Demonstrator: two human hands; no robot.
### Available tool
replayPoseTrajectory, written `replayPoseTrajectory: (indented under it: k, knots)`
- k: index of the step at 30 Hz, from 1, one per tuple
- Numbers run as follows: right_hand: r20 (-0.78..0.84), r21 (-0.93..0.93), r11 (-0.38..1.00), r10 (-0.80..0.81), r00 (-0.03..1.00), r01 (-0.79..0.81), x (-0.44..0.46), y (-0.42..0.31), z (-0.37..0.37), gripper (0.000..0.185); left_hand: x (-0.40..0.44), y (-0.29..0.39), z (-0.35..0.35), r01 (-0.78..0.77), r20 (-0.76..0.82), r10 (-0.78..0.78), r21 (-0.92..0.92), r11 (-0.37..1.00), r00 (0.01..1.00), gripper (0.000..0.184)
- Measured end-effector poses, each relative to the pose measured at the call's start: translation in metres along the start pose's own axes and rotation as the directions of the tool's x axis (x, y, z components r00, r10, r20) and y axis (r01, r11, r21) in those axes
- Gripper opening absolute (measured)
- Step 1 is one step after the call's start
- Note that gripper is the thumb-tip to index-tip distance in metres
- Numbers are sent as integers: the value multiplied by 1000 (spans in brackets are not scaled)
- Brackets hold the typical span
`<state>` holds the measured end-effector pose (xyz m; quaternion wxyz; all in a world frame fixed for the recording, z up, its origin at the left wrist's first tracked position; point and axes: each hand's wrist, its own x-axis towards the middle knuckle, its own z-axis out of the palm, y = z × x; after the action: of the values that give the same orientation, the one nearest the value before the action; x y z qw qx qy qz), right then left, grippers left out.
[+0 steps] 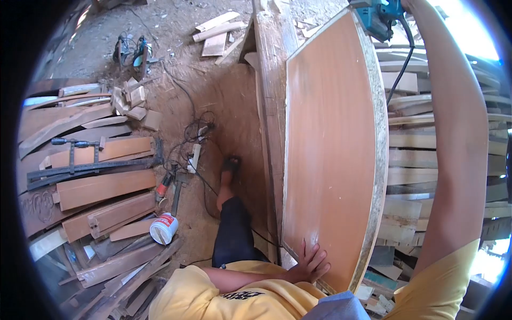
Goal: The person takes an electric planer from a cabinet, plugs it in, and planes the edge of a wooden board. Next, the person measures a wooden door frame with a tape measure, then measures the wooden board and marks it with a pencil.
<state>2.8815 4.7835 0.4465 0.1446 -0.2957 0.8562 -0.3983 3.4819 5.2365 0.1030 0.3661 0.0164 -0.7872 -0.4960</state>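
Observation:
A large reddish-brown wooden panel (330,144) with one curved edge lies on a long timber beam (271,85) in front of me. My left hand (311,263) rests flat on the panel's near end, fingers spread. At the far end, my right arm reaches out to a teal electric planer (376,20) by the curved edge. My right hand (409,4) is wrapped round its handle, though the top of the view cuts off most of the hand. The planer's black cord (405,64) hangs down to the right of the panel.
Stacked curved boards (410,141) fill the right side. More boards (106,189) lie at left with a bar clamp (74,154), a white tub (164,228), a red-and-black power tool (164,184) and a hammer (180,192). Tangled cords (186,133) cross the dusty floor near my foot.

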Motion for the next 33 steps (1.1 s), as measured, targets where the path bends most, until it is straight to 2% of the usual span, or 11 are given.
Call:
replayPoseTrajectory:
  k: [5,8,10,11,15,18,19,21,26,30,33]
  knots:
    - [-13,75,997,19,1000,-18,-26,3,-10,11,-4,-10,4,-66,-38,72,134,989,997,37]
    - [-37,29,998,53,998,-52,-125,5,-31,10,0,-15,5,-64,-151,77,88,994,986,26]
    - [-75,-28,994,99,992,-101,-224,13,-50,13,-10,-12,-8,9,19,-9,-38,999,1000,26]
    - [-104,-61,989,131,986,-137,-280,13,-62,14,-1,-8,-13,83,0,-83,-73,994,997,33]
    - [-250,-135,925,314,916,-354,-502,3,-90,23,4,-12,-18,67,-3,-68,-122,990,998,59]
    - [-378,-78,865,435,818,-496,-648,-5,-99,32,23,-10,-41,-5,101,15,-101,995,995,85]
    - [-420,-45,846,466,779,-531,-694,-7,-101,38,25,-8,-48,-12,125,26,-110,994,992,85]
    - [-446,-13,874,430,785,-486,-761,-12,-95,53,29,-9,-54,-23,222,37,-65,998,974,107]
    - [-469,44,774,575,671,-632,-844,-31,-65,69,34,-7,-57,-39,206,46,-40,998,977,112]
    - [-375,78,740,642,668,-668,-848,-24,-45,61,36,-6,-54,-25,191,32,-35,999,981,117]
    - [-336,74,812,566,753,-578,-839,-10,-37,59,37,-2,-55,29,215,-23,-22,999,976,120]
